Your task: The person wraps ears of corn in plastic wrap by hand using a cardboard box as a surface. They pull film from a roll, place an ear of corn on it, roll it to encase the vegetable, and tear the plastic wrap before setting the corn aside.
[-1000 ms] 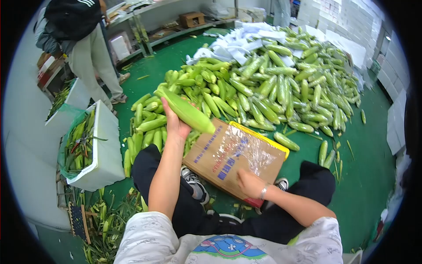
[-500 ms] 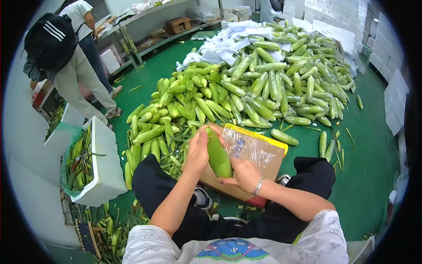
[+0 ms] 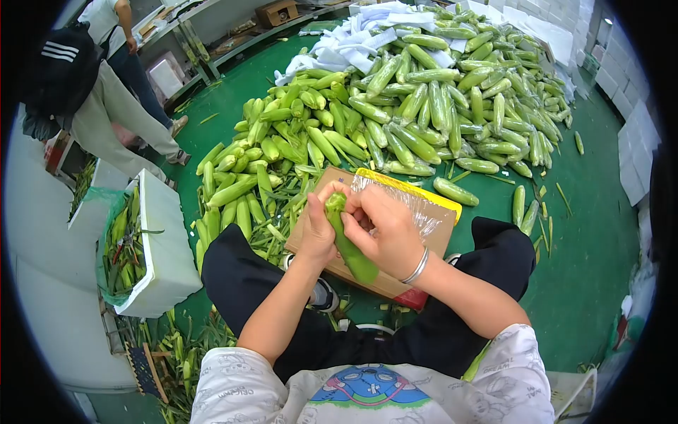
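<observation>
An ear of corn in its green husk is held tilted over the cardboard box between my knees. Wrapped round its upper part, my left hand is closed on it. My right hand is closed too, its fingers and thumb pinching the husk near the tip; the exact fold gripped is partly hidden. Beneath both hands lies the cardboard box, with a yellow edge and clear plastic film on top.
Husked-in corn ears lie heaped ahead to the left. Film-wrapped ears form a larger pile beyond, with white cloths. A white foam box of husks stands at left. Two people are at the shelves.
My right hand has moved from the ear's lower end up to its tip and now pinches there. The ear's tip has turned toward me. The view has shifted slightly.
</observation>
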Action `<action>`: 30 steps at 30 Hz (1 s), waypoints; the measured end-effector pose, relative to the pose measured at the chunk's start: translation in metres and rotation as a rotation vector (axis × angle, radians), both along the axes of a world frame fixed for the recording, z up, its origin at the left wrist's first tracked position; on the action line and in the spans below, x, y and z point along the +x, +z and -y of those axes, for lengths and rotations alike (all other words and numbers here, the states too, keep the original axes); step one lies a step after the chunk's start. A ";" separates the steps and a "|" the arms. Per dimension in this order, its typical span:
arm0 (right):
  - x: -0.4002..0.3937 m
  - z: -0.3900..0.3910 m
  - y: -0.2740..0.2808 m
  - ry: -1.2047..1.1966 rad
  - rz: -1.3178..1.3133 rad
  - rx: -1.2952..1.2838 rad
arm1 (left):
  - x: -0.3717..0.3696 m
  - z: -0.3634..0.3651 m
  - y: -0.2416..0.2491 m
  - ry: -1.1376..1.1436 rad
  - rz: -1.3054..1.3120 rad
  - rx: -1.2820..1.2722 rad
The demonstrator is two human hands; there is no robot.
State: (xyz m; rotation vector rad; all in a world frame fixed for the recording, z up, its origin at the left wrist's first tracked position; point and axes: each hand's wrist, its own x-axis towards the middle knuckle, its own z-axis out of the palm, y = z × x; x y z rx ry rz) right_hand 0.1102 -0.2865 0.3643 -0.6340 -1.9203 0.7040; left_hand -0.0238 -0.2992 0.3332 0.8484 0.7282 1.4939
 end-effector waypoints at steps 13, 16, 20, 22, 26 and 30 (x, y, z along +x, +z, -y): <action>0.012 0.021 -0.007 -0.035 0.025 -0.068 | -0.025 -0.011 -0.001 -0.037 0.207 0.126; 0.003 0.018 0.013 -0.032 0.092 -0.037 | -0.023 -0.013 -0.013 -0.005 0.131 0.156; -0.011 0.013 -0.010 -0.095 0.114 0.159 | -0.016 -0.013 -0.011 0.011 0.067 0.178; -0.014 0.013 -0.015 -0.002 0.003 0.089 | -0.010 -0.008 -0.004 0.068 0.062 0.115; -0.001 0.021 -0.012 0.120 0.000 -0.187 | -0.020 -0.010 -0.009 0.095 -0.089 0.161; 0.013 0.009 -0.017 -0.128 0.104 -0.114 | -0.027 -0.016 -0.005 0.186 0.038 0.179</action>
